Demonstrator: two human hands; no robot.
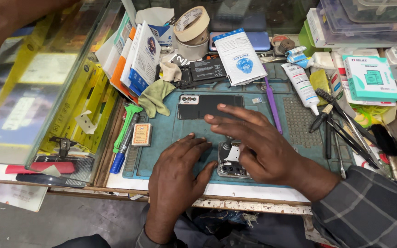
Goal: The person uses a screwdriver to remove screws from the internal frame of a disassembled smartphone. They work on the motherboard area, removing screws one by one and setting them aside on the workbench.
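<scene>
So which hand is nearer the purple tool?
Right. The right hand has fingertips just left of the purple tool; the left hand rests farther away, lower left on the mat.

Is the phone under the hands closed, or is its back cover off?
Off. The phone shows bare inner parts between the hands, and a dark back cover lies apart on the mat.

Mostly hidden beneath the right hand [258, 147] and left hand [178, 172]: the opened phone [230, 163], only its camera end and inner parts showing.
</scene>
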